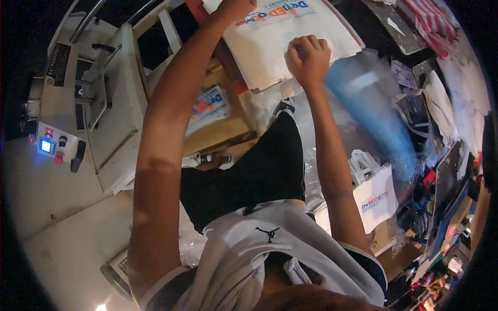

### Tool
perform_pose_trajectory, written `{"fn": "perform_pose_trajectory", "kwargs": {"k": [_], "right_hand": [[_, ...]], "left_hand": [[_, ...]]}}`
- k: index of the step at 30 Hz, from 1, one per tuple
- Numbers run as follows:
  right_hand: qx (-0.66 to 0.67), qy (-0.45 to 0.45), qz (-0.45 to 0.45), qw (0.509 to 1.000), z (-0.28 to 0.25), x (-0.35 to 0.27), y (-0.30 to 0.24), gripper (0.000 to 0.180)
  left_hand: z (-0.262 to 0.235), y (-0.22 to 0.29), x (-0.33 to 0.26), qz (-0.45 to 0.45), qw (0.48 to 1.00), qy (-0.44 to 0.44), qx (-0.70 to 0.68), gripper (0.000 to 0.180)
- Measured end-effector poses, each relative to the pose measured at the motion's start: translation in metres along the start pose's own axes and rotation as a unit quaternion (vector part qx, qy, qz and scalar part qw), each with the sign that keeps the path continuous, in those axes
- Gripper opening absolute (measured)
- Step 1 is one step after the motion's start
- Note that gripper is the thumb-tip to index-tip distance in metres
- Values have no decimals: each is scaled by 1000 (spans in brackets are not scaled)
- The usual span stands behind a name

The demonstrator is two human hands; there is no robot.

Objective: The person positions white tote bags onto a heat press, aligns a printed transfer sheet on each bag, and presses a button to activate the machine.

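A flat stack of white printed bags (270, 49) lies at the top of the view, its lettering in blue and orange-red. My right hand (309, 58) is over the near right part of the stack with its fingers curled in; whatever they may grip is hidden. Reaching to the far left edge of the stack, my left hand (237, 7) is partly cut off by the picture's upper border. Its visible fingers are bent closed, and what is in them cannot be made out.
A pale machine frame (116, 119) stands at left, with a small control box (57, 146) whose screen is lit. Below the stack, a cardboard box (228, 127) holds a plastic-wrapped printed packet (208, 106). To the right are a blue plastic-wrapped roll (371, 109) and white handled bags (376, 199).
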State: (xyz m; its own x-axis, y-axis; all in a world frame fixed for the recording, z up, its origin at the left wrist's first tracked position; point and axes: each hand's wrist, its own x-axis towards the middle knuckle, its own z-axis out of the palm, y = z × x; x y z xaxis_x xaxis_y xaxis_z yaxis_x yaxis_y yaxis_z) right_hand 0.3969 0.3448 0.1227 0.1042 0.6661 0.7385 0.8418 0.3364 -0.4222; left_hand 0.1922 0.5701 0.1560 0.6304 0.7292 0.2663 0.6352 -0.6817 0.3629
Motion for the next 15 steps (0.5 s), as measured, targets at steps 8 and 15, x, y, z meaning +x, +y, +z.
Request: {"fn": "perform_pose_trajectory", "kwargs": {"k": [8, 15], "right_hand": [[-7, 13, 11, 1000, -4, -2, 9, 12], [-14, 12, 13, 1000, -5, 0, 4, 11]], "left_hand": [[-7, 52, -2, -59, 997, 10, -55, 11], [-3, 19, 4, -55, 997, 3, -45, 10]]}}
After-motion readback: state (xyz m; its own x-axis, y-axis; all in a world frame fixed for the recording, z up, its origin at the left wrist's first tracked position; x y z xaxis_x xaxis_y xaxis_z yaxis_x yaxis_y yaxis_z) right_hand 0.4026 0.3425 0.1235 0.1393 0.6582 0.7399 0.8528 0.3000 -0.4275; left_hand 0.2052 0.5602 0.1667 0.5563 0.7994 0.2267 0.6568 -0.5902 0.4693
